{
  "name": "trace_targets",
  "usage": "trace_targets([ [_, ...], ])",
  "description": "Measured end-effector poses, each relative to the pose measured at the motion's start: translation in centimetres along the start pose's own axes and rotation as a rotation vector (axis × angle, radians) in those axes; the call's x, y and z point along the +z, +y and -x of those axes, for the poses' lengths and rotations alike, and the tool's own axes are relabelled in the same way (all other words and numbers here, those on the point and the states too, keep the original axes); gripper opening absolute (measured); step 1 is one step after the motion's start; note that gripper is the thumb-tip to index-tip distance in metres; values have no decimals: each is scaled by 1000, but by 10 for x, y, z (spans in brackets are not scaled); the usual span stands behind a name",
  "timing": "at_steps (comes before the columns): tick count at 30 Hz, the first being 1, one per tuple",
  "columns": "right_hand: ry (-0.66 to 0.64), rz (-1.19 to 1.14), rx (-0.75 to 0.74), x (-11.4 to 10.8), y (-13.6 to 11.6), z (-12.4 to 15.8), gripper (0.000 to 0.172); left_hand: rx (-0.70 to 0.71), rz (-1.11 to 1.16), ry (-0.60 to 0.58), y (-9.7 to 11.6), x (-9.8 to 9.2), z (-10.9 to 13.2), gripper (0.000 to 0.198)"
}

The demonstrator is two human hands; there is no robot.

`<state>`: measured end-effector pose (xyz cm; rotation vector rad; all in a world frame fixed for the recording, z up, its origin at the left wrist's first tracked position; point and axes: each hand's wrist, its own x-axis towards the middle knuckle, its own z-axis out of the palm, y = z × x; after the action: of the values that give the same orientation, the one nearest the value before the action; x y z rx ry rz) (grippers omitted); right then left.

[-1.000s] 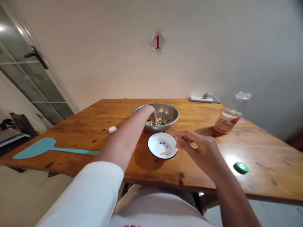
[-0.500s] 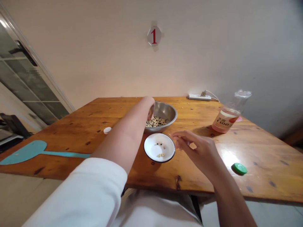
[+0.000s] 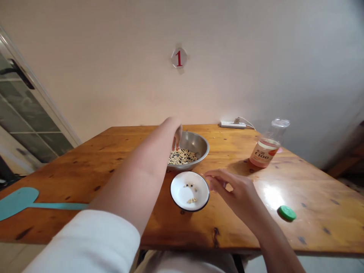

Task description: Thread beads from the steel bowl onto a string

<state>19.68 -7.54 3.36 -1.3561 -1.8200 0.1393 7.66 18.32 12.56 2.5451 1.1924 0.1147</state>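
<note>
My left hand (image 3: 177, 135) reaches into a steel bowl (image 3: 202, 148), its bent fingers pointing down and drawn together at the mixed beans (image 3: 183, 156). Whether a bean sits between those fingertips is hidden. The beans are pale and black. In front stands a small white bowl (image 3: 178, 193) with a dark rim, holding several pale and dark beans (image 3: 192, 200). Beside its right rim is my right hand (image 3: 231, 185), thumb and forefinger pinched together. I cannot make out what is in that pinch.
A bottle of pink drink (image 3: 264, 151) stands at the right, a green cap (image 3: 286, 213) nearer. At the left lies a turquoise fly swatter (image 3: 19, 201). A power strip (image 3: 233, 124) sits at the wooden table's (image 3: 239, 231) back edge.
The view has shifted, so the table appears lower. My left hand sits slightly higher over the beans, showing more of its fingers. My right hand stays pinched beside the white bowl.
</note>
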Motion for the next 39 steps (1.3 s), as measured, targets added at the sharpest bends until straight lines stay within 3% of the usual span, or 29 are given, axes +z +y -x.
trace_targets([
  [4,10,27,23,4,10,-6,19,18,50,-155,-3,10,9,17],
  [6,48,21,40,5,16,-12,18,65,95,-126,-5,17,21,6],
  [10,108,-96,63,5,23,-29,19,165,178,217,1,32,69,18],
  [12,97,-245,125,5,21,-37,23,255,315,508,9,44,99,17],
  [13,64,-341,167,6,18,-40,24,295,400,585,13,51,113,15],
  [18,-81,-934,340,25,2,-47,22,300,688,718,24,95,160,2],
  [21,-160,-1070,418,39,-5,-43,21,276,807,767,23,112,171,4],
  [25,-223,-1104,460,44,-10,-33,21,197,812,763,26,121,182,5],
  [29,-302,-1101,479,42,-10,-27,22,123,638,839,33,128,192,12],
  [34,-314,-1057,493,43,-6,-25,23,163,401,882,34,136,197,20],
  [39,-285,-1119,467,46,-7,-27,21,179,397,871,32,139,197,19],
])
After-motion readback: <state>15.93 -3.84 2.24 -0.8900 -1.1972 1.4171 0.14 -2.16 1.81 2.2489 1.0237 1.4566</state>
